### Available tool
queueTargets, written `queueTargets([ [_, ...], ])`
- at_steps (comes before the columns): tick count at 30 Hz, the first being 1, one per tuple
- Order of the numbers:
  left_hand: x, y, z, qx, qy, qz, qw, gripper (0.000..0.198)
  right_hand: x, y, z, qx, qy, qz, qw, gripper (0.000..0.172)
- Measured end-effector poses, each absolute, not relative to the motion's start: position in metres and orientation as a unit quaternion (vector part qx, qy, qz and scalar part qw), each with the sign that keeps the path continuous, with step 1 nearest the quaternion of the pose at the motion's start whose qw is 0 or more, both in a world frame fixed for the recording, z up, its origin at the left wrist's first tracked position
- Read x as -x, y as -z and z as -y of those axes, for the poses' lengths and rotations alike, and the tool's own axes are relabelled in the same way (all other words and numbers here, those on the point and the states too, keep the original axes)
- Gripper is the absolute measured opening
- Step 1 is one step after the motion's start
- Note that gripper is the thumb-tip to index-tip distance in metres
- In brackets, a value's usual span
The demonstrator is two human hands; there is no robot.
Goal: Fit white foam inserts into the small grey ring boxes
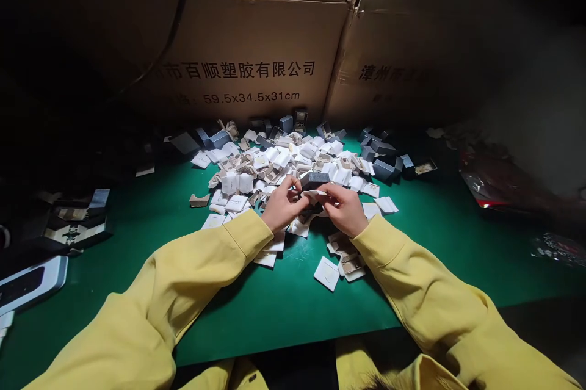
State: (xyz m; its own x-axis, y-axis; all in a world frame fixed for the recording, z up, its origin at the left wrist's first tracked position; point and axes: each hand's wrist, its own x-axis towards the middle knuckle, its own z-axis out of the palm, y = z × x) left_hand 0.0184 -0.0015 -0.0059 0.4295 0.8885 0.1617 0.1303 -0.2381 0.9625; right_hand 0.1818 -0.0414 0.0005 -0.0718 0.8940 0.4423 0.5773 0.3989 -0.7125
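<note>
My left hand [282,205] is closed around a small dark grey box [315,178] above the green table. Close beside it, my right hand [344,209] pinches a small white piece [315,193], paper or card, at the near side of the box. Both hands almost meet, and the fingers partly hide the lower part of the box. Behind and around them spreads a heap of white folded card inserts [279,158]. One white square card [326,273] lies nearer to me, next to several brownish folded inserts [350,262].
Dark small boxes [384,167] lie along the heap's far and right edges. Large cardboard cartons [256,30] stand behind the green table [274,317]. A white-edged device [34,286] and an opened box [75,228] lie at left; a red plastic packet [499,185] lies at right.
</note>
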Motion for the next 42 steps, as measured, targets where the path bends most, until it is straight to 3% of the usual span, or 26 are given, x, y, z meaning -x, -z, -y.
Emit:
queueTargets([
  [7,-0.018,0.006,0.001,-0.705,-0.39,-0.376,0.457,0.02,-0.187,0.002,0.04,0.516,-0.048,0.797,0.31,0.015],
  [14,-0.021,0.006,0.003,-0.7,-0.375,-0.376,0.478,0.025,-0.182,0.004,0.044,0.529,0.103,0.805,0.247,0.018],
  [29,-0.025,0.013,0.004,-0.667,-0.406,-0.426,0.457,0.04,-0.174,0.001,0.046,0.517,0.17,0.79,0.281,0.025],
  [42,-0.029,0.011,0.008,-0.639,-0.429,-0.438,0.464,0.037,-0.173,0.004,0.047,0.479,0.216,0.791,0.312,0.027],
])
